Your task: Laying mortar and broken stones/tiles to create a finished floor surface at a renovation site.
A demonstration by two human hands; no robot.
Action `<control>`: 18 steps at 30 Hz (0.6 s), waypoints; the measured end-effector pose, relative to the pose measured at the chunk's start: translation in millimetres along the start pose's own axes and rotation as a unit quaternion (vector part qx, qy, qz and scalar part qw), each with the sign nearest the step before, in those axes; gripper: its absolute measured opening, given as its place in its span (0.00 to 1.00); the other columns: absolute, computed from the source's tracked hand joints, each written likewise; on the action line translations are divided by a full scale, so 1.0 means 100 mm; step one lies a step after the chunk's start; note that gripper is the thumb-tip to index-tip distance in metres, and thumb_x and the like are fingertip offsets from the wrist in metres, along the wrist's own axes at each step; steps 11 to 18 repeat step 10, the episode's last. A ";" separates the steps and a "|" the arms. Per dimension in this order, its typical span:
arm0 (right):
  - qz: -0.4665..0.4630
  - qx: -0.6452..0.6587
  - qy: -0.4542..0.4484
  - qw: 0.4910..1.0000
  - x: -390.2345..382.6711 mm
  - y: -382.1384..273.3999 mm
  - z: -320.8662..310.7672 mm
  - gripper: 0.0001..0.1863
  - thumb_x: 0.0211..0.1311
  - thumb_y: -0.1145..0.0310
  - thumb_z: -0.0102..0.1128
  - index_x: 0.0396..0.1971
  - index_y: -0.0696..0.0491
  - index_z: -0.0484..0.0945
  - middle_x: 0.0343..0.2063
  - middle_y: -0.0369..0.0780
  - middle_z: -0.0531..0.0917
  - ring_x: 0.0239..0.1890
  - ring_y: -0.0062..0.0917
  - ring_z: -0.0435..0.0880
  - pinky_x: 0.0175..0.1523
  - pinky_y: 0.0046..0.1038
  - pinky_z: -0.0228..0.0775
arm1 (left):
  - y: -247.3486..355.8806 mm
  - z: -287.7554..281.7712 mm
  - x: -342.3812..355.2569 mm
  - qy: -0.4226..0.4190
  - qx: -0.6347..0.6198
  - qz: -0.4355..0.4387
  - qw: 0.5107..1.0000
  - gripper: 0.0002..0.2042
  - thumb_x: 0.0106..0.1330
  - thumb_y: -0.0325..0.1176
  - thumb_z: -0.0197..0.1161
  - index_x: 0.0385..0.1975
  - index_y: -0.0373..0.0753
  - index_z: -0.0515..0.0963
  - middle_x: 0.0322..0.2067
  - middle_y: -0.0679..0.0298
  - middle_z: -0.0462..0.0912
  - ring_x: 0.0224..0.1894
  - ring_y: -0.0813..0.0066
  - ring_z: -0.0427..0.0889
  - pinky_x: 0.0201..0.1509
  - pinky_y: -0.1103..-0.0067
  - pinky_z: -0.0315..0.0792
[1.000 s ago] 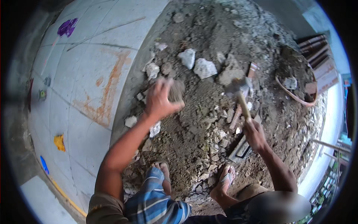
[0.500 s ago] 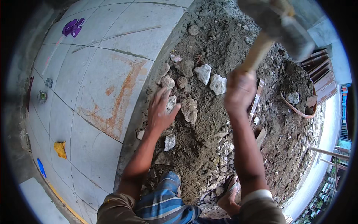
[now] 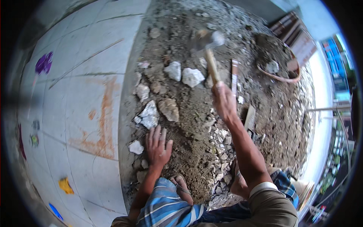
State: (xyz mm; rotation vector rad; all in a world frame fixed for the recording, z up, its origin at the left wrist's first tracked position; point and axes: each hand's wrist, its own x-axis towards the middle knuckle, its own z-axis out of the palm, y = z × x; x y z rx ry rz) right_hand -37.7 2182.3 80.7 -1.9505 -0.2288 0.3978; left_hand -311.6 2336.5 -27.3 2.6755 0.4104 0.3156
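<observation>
My right hand (image 3: 224, 99) is wrapped round the wooden handle of a hammer (image 3: 211, 62), which is held out over the soil with its heavy grey head blurred. My left hand (image 3: 157, 145) lies palm down with its fingers stretched, the fingertips just below a white stone (image 3: 149, 114); whether they touch it I cannot tell. A brownish stone (image 3: 168, 109) sits right of that white one. Another white stone (image 3: 136, 147) is left of the hand. Farther off, two pale stones, a left one (image 3: 173, 71) and a right one (image 3: 193, 77), rest side by side on the soil.
Pale floor tiles (image 3: 79, 94) border the soil on the left, with a purple cloth (image 3: 44, 62) and a yellow cloth (image 3: 65, 185) on them. A soil-filled basket (image 3: 281, 78) stands at far right, near stacked brown boards (image 3: 298, 39). A narrow strip (image 3: 234, 77) lies right of the hammer.
The hammer has come down from high at the upper right to lower over the soil. My left hand has drawn back toward me from the stones. The whole view has shifted.
</observation>
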 end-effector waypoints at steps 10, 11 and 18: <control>-0.413 -0.139 0.326 0.839 0.23 0.49 -0.85 0.26 0.70 0.42 0.52 0.45 0.52 0.65 0.12 0.36 0.71 0.08 0.16 0.68 0.08 0.25 0.60 | 0.38 -0.11 0.33 -0.073 0.003 -0.028 0.997 0.38 0.63 0.52 0.65 0.70 0.44 0.60 0.73 0.53 0.54 0.75 0.45 0.50 0.72 0.42 0.43; -0.413 -0.139 0.326 0.839 0.23 0.49 -0.85 0.26 0.70 0.42 0.52 0.45 0.52 0.65 0.12 0.36 0.71 0.08 0.16 0.68 0.08 0.25 0.60 | 0.38 -0.11 0.33 -0.073 0.003 -0.028 0.997 0.38 0.63 0.52 0.65 0.70 0.44 0.60 0.73 0.53 0.54 0.75 0.45 0.50 0.72 0.42 0.43; -0.413 -0.139 0.326 0.839 0.23 0.49 -0.85 0.26 0.70 0.42 0.52 0.45 0.52 0.65 0.12 0.36 0.71 0.08 0.16 0.68 0.08 0.25 0.60 | 0.38 -0.11 0.33 -0.073 0.003 -0.028 0.997 0.38 0.63 0.52 0.65 0.70 0.44 0.60 0.73 0.53 0.54 0.75 0.45 0.50 0.72 0.42 0.43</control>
